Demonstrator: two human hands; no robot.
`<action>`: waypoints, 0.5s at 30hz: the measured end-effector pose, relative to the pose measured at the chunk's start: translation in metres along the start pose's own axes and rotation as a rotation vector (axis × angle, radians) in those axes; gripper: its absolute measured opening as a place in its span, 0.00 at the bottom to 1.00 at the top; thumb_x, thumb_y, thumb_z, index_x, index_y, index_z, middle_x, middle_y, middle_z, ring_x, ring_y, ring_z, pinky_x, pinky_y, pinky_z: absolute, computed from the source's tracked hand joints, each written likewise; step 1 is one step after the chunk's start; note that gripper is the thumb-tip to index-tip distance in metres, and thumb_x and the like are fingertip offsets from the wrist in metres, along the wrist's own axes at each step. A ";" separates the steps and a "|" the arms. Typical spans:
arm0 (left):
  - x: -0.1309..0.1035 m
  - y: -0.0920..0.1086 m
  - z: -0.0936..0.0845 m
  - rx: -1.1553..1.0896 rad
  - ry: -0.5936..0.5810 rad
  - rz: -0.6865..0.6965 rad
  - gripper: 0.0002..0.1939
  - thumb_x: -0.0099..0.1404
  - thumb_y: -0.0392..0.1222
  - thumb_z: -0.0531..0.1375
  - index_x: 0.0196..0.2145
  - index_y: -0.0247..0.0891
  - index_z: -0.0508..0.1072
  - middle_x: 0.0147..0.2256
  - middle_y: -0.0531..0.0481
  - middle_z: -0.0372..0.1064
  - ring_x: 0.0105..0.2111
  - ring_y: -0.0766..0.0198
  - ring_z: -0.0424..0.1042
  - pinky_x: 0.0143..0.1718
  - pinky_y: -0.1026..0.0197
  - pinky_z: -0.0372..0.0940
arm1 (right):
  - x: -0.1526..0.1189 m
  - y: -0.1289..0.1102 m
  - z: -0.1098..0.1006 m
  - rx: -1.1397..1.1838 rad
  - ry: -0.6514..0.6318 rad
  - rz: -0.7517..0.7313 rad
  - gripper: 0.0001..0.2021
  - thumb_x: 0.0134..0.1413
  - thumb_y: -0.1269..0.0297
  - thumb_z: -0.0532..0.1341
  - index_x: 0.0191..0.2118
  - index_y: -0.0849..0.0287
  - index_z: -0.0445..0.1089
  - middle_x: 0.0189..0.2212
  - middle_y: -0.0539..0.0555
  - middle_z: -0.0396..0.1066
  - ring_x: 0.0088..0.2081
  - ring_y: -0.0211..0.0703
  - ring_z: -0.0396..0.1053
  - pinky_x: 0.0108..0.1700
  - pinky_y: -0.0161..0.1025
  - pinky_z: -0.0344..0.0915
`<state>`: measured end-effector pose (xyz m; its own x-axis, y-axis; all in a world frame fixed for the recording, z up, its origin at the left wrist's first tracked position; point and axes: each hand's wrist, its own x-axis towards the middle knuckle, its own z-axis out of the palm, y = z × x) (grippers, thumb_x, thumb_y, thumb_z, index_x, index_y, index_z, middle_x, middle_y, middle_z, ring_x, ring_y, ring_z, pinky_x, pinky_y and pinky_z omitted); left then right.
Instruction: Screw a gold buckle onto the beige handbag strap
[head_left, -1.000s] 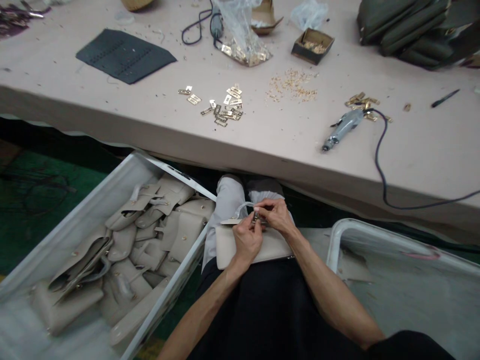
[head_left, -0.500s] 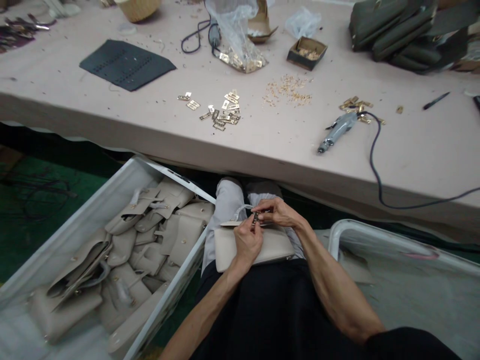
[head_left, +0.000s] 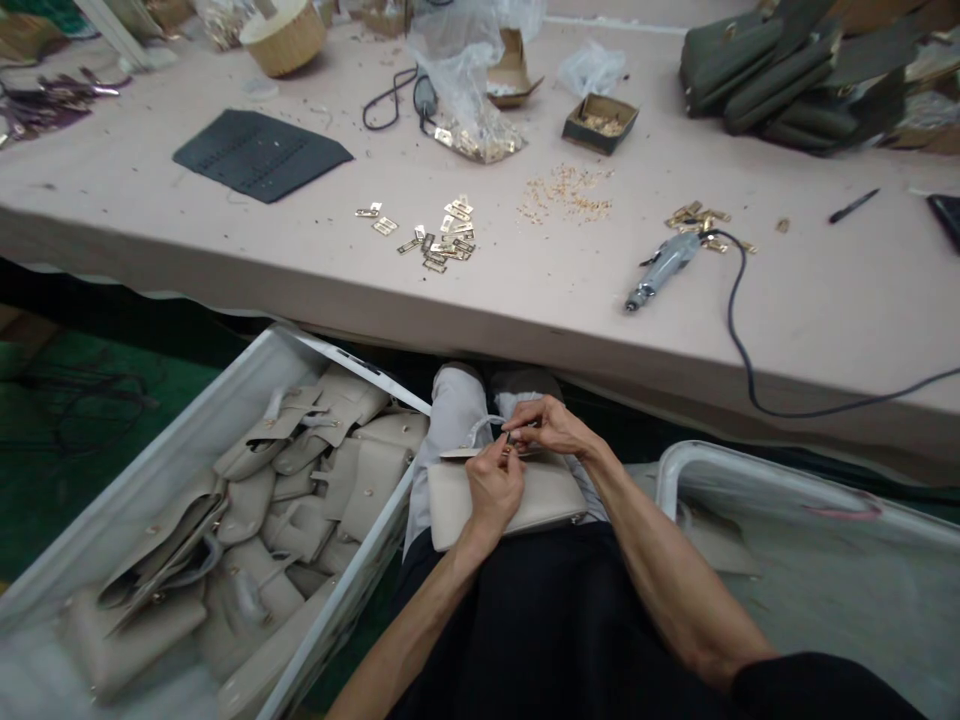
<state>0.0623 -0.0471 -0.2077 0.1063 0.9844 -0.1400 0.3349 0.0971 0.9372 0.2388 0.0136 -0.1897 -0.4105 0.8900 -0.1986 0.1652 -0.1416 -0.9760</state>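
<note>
A beige handbag (head_left: 465, 495) lies across my lap, its flap (head_left: 459, 454) raised and a pale wrapped strap (head_left: 480, 430) beyond it. Both my hands meet at the flap's edge. With fingertips pinched, my left hand (head_left: 495, 487) grips a small metal plate (head_left: 511, 438) there. My right hand (head_left: 553, 425) closes on the same plate from the other side, thumb and fingers together. The fingers cover most of the plate, so how it sits on the flap cannot be made out.
A crate (head_left: 352, 550) of beige bags stands at left, another crate (head_left: 667, 465) at right. On the table (head_left: 300, 250) lie metal plates (head_left: 450, 240), tiny gold fasteners (head_left: 570, 195), a corded electric screwdriver (head_left: 664, 270), a dark sheet (head_left: 262, 155) and dark green bags (head_left: 780, 80).
The view has shifted slightly, with the table items lower in the picture. My fingers have closed further over the metal plate, which shows less than before. The handbag stays on my lap.
</note>
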 end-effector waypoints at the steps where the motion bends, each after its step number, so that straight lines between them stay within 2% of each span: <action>1: 0.001 0.000 0.000 -0.021 -0.004 -0.021 0.17 0.69 0.42 0.58 0.50 0.34 0.79 0.35 0.42 0.82 0.30 0.59 0.82 0.33 0.63 0.75 | 0.000 0.000 0.001 -0.002 0.020 0.007 0.14 0.55 0.56 0.69 0.42 0.59 0.83 0.33 0.55 0.75 0.30 0.41 0.73 0.33 0.37 0.71; 5: 0.006 0.002 -0.003 -0.264 -0.126 -0.181 0.17 0.69 0.48 0.59 0.46 0.31 0.77 0.36 0.39 0.81 0.29 0.58 0.82 0.30 0.62 0.76 | -0.001 -0.004 0.003 -0.027 0.035 0.002 0.12 0.54 0.57 0.69 0.40 0.58 0.83 0.33 0.55 0.75 0.31 0.42 0.72 0.31 0.36 0.70; 8: 0.008 0.006 -0.008 -0.408 -0.214 -0.253 0.24 0.68 0.56 0.60 0.43 0.28 0.77 0.38 0.35 0.81 0.29 0.56 0.83 0.28 0.62 0.76 | -0.001 -0.010 0.007 -0.008 0.036 0.023 0.11 0.52 0.59 0.69 0.39 0.58 0.84 0.33 0.55 0.75 0.30 0.42 0.72 0.30 0.36 0.68; 13: 0.012 0.006 -0.015 -0.403 -0.152 -0.313 0.30 0.60 0.66 0.65 0.35 0.29 0.80 0.26 0.41 0.79 0.23 0.55 0.80 0.24 0.61 0.75 | 0.003 -0.012 0.023 0.000 0.128 0.083 0.07 0.50 0.62 0.68 0.34 0.58 0.83 0.28 0.54 0.75 0.24 0.39 0.69 0.25 0.34 0.62; 15: 0.014 0.000 -0.015 -0.437 -0.145 -0.334 0.32 0.55 0.69 0.68 0.32 0.30 0.80 0.25 0.41 0.79 0.23 0.54 0.80 0.23 0.61 0.75 | 0.005 -0.011 0.028 -0.014 0.195 0.098 0.06 0.49 0.65 0.66 0.31 0.57 0.82 0.27 0.53 0.75 0.24 0.39 0.69 0.26 0.33 0.61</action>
<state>0.0502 -0.0309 -0.2047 0.1988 0.8627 -0.4650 -0.0429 0.4817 0.8753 0.2094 0.0075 -0.1829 -0.2111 0.9393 -0.2705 0.2089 -0.2270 -0.9512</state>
